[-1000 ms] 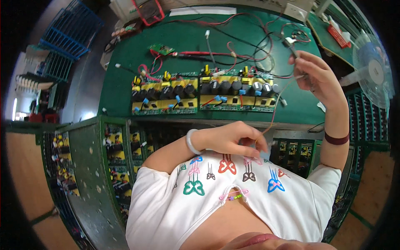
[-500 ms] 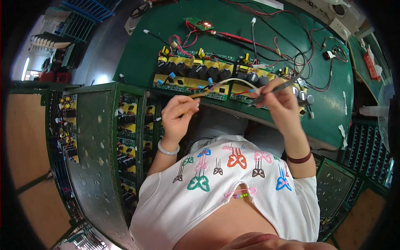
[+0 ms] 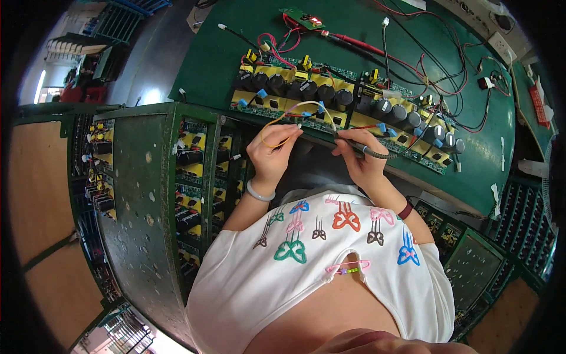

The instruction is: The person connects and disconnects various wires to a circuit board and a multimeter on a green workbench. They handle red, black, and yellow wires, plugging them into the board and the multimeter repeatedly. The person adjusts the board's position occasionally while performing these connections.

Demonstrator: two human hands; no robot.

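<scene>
My left hand [image 3: 271,162] is closed, thumb and fingertips pinching the end of a thin yellow-and-white wire [image 3: 308,102]; a small white tip shows at the fingertips. The wire bows upward in a loop between my hands. In my right hand [image 3: 364,164], closed too, is a cable in dark braided sleeving [image 3: 379,156], where the light wire comes out. The sleeving trails off to the right over the board's front edge. Just beyond my hands lie a left circuit board [image 3: 283,88] and a right circuit board [image 3: 410,118], with black capacitors, yellow parts and blue-tipped leads.
Red and black leads and a small green board [image 3: 303,19] with a lit red display lie across the green bench [image 3: 348,50]. A dark green metal rack [image 3: 141,194] holding several boards stands to my left. A power socket [image 3: 501,46] is at the back right.
My right hand has come left and nearer to me, closer to my left hand. The wire between them now bows into a higher loop. The whole view has shifted slightly.
</scene>
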